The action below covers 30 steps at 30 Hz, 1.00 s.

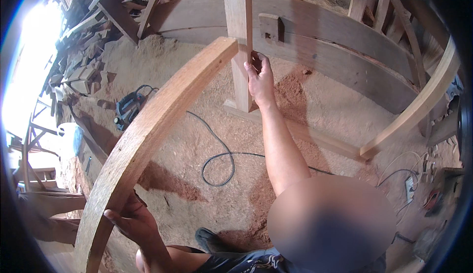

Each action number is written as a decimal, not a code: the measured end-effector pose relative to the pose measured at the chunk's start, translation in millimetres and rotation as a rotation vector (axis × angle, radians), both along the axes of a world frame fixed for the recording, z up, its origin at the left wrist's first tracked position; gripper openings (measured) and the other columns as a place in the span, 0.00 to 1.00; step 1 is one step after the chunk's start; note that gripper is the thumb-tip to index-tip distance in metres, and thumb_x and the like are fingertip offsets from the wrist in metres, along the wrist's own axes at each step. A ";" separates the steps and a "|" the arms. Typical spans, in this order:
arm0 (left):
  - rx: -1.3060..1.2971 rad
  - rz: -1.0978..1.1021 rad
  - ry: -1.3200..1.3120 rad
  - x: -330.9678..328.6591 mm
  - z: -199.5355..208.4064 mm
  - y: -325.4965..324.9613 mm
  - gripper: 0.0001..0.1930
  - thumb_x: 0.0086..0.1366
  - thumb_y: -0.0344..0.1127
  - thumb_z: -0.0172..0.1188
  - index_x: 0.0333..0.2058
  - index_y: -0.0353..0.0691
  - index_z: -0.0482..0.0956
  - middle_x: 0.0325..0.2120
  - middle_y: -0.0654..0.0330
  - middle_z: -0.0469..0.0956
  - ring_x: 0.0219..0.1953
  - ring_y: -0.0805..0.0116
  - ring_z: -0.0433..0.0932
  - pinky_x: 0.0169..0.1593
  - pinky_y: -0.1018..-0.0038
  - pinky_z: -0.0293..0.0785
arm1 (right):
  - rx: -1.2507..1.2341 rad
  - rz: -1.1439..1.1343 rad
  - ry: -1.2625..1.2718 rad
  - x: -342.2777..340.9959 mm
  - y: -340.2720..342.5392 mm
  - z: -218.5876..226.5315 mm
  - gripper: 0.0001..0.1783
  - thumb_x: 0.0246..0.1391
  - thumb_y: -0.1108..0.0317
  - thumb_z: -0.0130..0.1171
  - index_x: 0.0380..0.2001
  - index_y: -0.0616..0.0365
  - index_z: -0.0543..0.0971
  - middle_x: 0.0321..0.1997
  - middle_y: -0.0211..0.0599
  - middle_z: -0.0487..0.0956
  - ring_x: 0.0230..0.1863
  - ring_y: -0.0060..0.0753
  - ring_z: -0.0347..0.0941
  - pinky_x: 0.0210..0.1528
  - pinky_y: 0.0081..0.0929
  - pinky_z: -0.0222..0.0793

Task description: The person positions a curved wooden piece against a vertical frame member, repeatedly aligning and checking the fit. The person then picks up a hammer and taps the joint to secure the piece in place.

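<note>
Holds a curved beam (157,120) from beneath in the left hand (133,221), thumb pressed to the wood near the lower end, other fingers mostly hidden behind. Slants the beam up to the right, bringing its upper end up to an upright post (241,17); cannot tell whether touching. Closes the right hand (261,78) around the post's right edge, just below that upper end, thumb in front, fingertips out of sight. Has the post standing on a long bar (315,137) low on the floor (246,174), running right to meet a second curved beam (419,108). Has a looped black cable (233,164) lying between both arms, and a power tool (129,108) left of the held beam. Faces wide boards (335,26) behind the post and scrap wood (84,76) heaped far left.
</note>
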<state>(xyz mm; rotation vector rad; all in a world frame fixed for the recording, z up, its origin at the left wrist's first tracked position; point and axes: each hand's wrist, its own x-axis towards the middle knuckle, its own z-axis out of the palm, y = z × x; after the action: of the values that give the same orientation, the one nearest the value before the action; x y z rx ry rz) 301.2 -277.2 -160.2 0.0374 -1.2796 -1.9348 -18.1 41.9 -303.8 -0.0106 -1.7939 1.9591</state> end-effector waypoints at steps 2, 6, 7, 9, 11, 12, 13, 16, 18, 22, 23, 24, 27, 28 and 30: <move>0.024 0.034 0.007 -4.9 6.4 2.3 0.37 0.73 0.55 0.55 0.66 0.30 0.60 0.63 0.46 0.68 0.65 0.54 0.70 0.71 0.60 0.66 | -0.004 0.001 -0.002 1.5 -0.5 0.9 0.25 0.65 0.65 0.60 0.62 0.59 0.70 0.58 0.47 0.79 0.61 0.41 0.75 0.61 0.38 0.71; 0.047 0.044 -0.012 -10.2 12.8 3.3 0.39 0.70 0.57 0.59 0.66 0.31 0.62 0.61 0.46 0.71 0.63 0.55 0.73 0.69 0.62 0.70 | -0.029 0.014 0.019 0.8 0.3 0.9 0.23 0.64 0.66 0.59 0.61 0.59 0.71 0.57 0.46 0.80 0.59 0.40 0.77 0.58 0.37 0.73; 0.056 0.040 -0.005 -11.8 14.5 4.7 0.39 0.70 0.57 0.59 0.66 0.31 0.62 0.61 0.46 0.71 0.63 0.54 0.73 0.69 0.62 0.70 | -0.033 0.018 0.026 2.1 0.1 2.3 0.23 0.64 0.66 0.59 0.60 0.59 0.71 0.57 0.46 0.80 0.58 0.40 0.77 0.57 0.37 0.73; 0.074 0.035 0.015 -16.1 19.3 10.6 0.38 0.71 0.56 0.59 0.65 0.30 0.63 0.60 0.45 0.72 0.64 0.54 0.72 0.69 0.62 0.70 | -0.029 0.018 0.030 4.3 -1.4 5.4 0.23 0.64 0.65 0.59 0.60 0.59 0.71 0.57 0.46 0.80 0.57 0.40 0.78 0.57 0.37 0.73; 0.077 0.023 0.030 -18.7 22.2 13.4 0.38 0.71 0.56 0.59 0.65 0.30 0.63 0.61 0.44 0.72 0.64 0.54 0.72 0.70 0.61 0.69 | -0.012 0.009 0.022 5.2 -0.6 7.2 0.22 0.64 0.65 0.59 0.60 0.59 0.71 0.57 0.45 0.80 0.57 0.41 0.78 0.56 0.37 0.74; 0.071 0.013 0.032 -18.2 22.1 12.3 0.37 0.71 0.56 0.59 0.65 0.29 0.63 0.61 0.44 0.71 0.64 0.54 0.72 0.71 0.61 0.69 | 0.000 0.005 0.025 5.4 0.7 8.2 0.23 0.65 0.66 0.60 0.59 0.62 0.71 0.56 0.46 0.80 0.57 0.39 0.78 0.57 0.35 0.73; 0.064 0.005 0.032 -18.4 22.4 12.5 0.37 0.71 0.55 0.59 0.65 0.29 0.63 0.61 0.44 0.71 0.64 0.53 0.72 0.71 0.61 0.68 | 0.012 0.004 0.024 6.5 1.0 9.0 0.23 0.65 0.66 0.60 0.59 0.64 0.70 0.55 0.47 0.81 0.57 0.38 0.77 0.58 0.34 0.72; 0.092 0.015 0.053 -19.0 24.4 22.2 0.37 0.71 0.54 0.59 0.64 0.28 0.63 0.61 0.44 0.71 0.64 0.53 0.72 0.71 0.61 0.68 | 0.047 -0.020 0.018 8.2 4.2 10.2 0.22 0.65 0.65 0.59 0.58 0.62 0.71 0.55 0.47 0.81 0.57 0.41 0.78 0.56 0.36 0.73; 0.091 0.023 0.044 -20.0 25.0 31.2 0.37 0.71 0.54 0.59 0.64 0.27 0.63 0.61 0.44 0.71 0.64 0.53 0.72 0.71 0.61 0.68 | 0.049 -0.027 0.015 9.0 9.1 8.5 0.22 0.65 0.64 0.59 0.58 0.59 0.72 0.55 0.47 0.81 0.58 0.44 0.78 0.54 0.39 0.75; 0.101 0.032 0.039 -17.9 21.2 33.0 0.37 0.71 0.54 0.59 0.64 0.27 0.63 0.61 0.45 0.72 0.63 0.54 0.73 0.71 0.60 0.68 | 0.026 -0.024 0.004 8.9 8.0 11.3 0.23 0.64 0.61 0.60 0.58 0.59 0.72 0.56 0.50 0.80 0.58 0.45 0.78 0.55 0.41 0.75; 0.104 -0.035 0.037 -16.2 19.2 30.4 0.37 0.71 0.55 0.59 0.64 0.27 0.63 0.60 0.45 0.72 0.63 0.54 0.73 0.71 0.60 0.67 | 0.024 -0.025 -0.001 8.0 3.7 11.5 0.24 0.63 0.60 0.60 0.58 0.59 0.72 0.56 0.50 0.80 0.58 0.46 0.78 0.56 0.42 0.75; 0.108 -0.098 0.035 -13.6 15.6 26.9 0.37 0.71 0.55 0.58 0.64 0.27 0.63 0.60 0.45 0.72 0.63 0.54 0.73 0.71 0.59 0.67 | 0.065 -0.043 -0.008 9.1 3.7 10.8 0.25 0.63 0.58 0.61 0.59 0.59 0.72 0.56 0.50 0.80 0.58 0.46 0.78 0.57 0.42 0.74; 0.031 0.003 0.037 5.4 -5.2 -9.6 0.38 0.72 0.56 0.57 0.64 0.27 0.63 0.61 0.47 0.72 0.63 0.56 0.73 0.70 0.58 0.67 | 0.186 -0.017 -0.105 16.0 -16.1 21.6 0.30 0.61 0.53 0.61 0.61 0.59 0.72 0.58 0.50 0.79 0.59 0.48 0.77 0.61 0.44 0.71; 0.089 0.016 0.035 -5.9 -2.5 6.0 0.40 0.70 0.58 0.59 0.65 0.28 0.62 0.62 0.48 0.71 0.64 0.56 0.72 0.69 0.58 0.68 | 0.209 -0.068 -0.076 7.6 -1.1 10.1 0.31 0.61 0.52 0.61 0.60 0.60 0.72 0.56 0.49 0.80 0.58 0.47 0.78 0.61 0.43 0.71; -0.083 -0.111 0.075 -14.9 13.3 28.9 0.38 0.71 0.56 0.59 0.68 0.35 0.59 0.64 0.53 0.69 0.67 0.58 0.68 0.73 0.57 0.62 | 0.146 -0.014 -0.100 5.7 4.0 9.7 0.30 0.62 0.53 0.61 0.60 0.62 0.72 0.57 0.48 0.79 0.58 0.45 0.77 0.61 0.42 0.71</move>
<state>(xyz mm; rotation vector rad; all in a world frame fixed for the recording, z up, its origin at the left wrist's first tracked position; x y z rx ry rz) 286.3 -248.2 -146.9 -0.1494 -1.3348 -1.9554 -12.4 45.9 -294.1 -0.0744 -1.9922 1.8423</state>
